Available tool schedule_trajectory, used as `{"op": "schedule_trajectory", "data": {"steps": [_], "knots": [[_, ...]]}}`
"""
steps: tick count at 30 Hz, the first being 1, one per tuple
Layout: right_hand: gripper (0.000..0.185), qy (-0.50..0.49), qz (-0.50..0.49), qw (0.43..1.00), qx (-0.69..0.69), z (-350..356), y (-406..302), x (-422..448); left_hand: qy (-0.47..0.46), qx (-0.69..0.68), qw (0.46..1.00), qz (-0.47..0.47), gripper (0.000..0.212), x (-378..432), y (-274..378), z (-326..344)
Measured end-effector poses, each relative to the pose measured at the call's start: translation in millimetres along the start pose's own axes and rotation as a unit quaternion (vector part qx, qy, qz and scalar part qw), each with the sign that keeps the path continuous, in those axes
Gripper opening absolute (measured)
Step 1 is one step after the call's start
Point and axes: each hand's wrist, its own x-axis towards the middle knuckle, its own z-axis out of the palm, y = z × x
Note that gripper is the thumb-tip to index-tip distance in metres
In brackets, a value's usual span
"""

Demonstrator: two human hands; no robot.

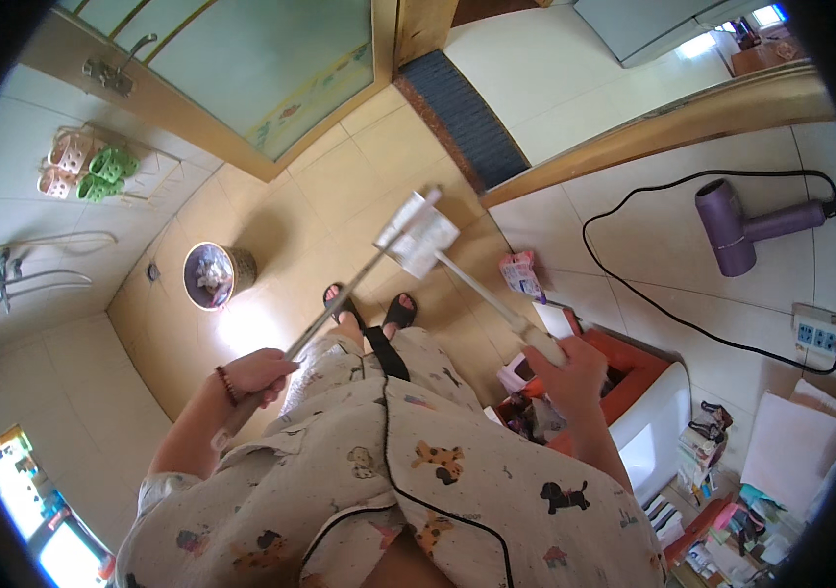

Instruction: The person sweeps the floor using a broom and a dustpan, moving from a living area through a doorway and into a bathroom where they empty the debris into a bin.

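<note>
My left hand (262, 373), with a beaded bracelet at the wrist, is closed around a long thin pole (341, 300). The pole slants away from me to a blurred, pale flat head (418, 234) held above the tiled floor. In my right hand (576, 371) is the thick end of a white-handled tool (480, 288). Its far end meets or overlaps the pale head; motion blur hides which part belongs to which tool. Below are my feet in black sandals (399, 312).
A waste bin (241, 270) holding rubbish stands at the left. Clogs (109, 163) hang on the wall rack. At the right are a purple hair dryer (735, 231), a pink packet (521, 273) and an open red-framed cabinet (627, 360) under a white basin (649, 434). A dark mat (466, 117) lies in the doorway.
</note>
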Motion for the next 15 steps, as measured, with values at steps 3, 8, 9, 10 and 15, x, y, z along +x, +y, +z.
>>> {"op": "schedule_trajectory", "data": {"steps": [3,8,9,10,15], "knots": [[0.035,0.001,-0.078,0.996,0.046,22.0,-22.2,13.4,0.083,-0.078,0.993,-0.02,0.021,-28.9,-11.5,2.9],[0.032,-0.026,-0.112,0.984,0.136,39.0,-60.5,37.4,0.138,-0.143,0.98,0.022,0.019,-49.4,-41.9,-5.2],[0.031,-0.02,-0.121,0.977,0.176,42.9,-71.2,43.2,0.145,-0.154,0.977,0.028,0.019,-52.8,-45.9,-8.2],[0.031,-0.023,-0.135,0.975,0.178,47.5,-83.8,47.5,0.144,-0.195,0.969,0.043,0.018,-56.0,-48.6,-11.7],[0.033,-0.009,-0.246,0.954,0.173,79.8,-143.5,58.3,0.144,-0.299,0.94,0.079,0.019,-70.3,-51.7,-26.3]]}}
